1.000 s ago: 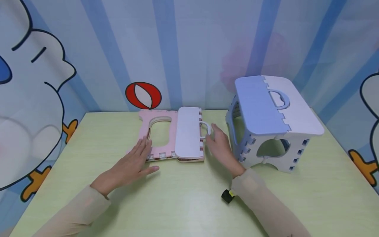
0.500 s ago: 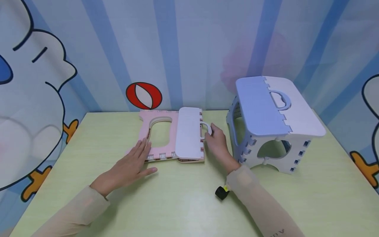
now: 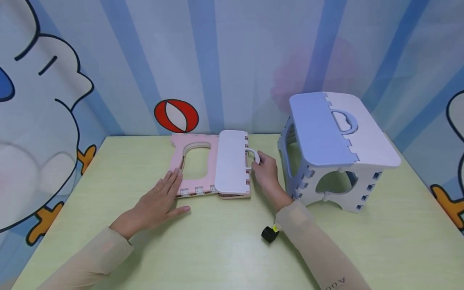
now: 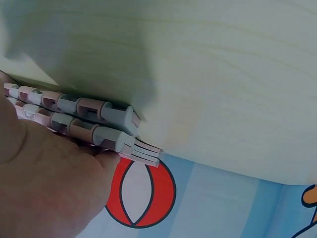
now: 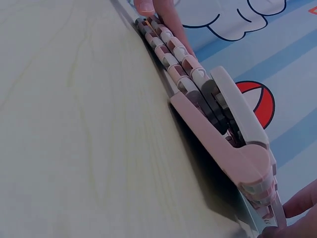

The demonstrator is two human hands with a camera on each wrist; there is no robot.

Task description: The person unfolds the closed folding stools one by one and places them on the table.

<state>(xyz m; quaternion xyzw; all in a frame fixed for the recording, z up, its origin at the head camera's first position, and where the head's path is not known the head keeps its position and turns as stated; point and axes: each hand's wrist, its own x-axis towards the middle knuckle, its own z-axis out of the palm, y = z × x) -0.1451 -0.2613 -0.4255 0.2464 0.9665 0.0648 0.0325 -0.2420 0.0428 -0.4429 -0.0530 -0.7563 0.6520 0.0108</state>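
Note:
A pink and white folding stool [image 3: 198,184] lies folded flat on the table, its white seat panel [image 3: 232,161] on the right. My left hand [image 3: 156,203] rests with straight fingers on the stool's pink left edge, thumb spread away. At the right side, my right hand [image 3: 267,175] pinches the white carry handle [image 3: 257,156] that sticks out of the seat. The left wrist view has the stool's hinged knuckles [image 4: 89,129] beside the hand. In the right wrist view the folded stool [image 5: 223,156] shows edge-on, with right-hand fingers [image 5: 301,225] at its near end.
A blue and white folding stool [image 3: 315,133] stands unfolded just right of my right hand. Under the right sleeve [image 3: 304,229] hangs a small black wrist device [image 3: 269,234]. A striped cartoon backdrop [image 3: 239,72] rises behind the pale green table [image 3: 217,249].
My right hand has closed its fingers on the handle, and the right forearm has shifted slightly left. The left hand has slid a little left along the edge. The folded stool looks unmoved.

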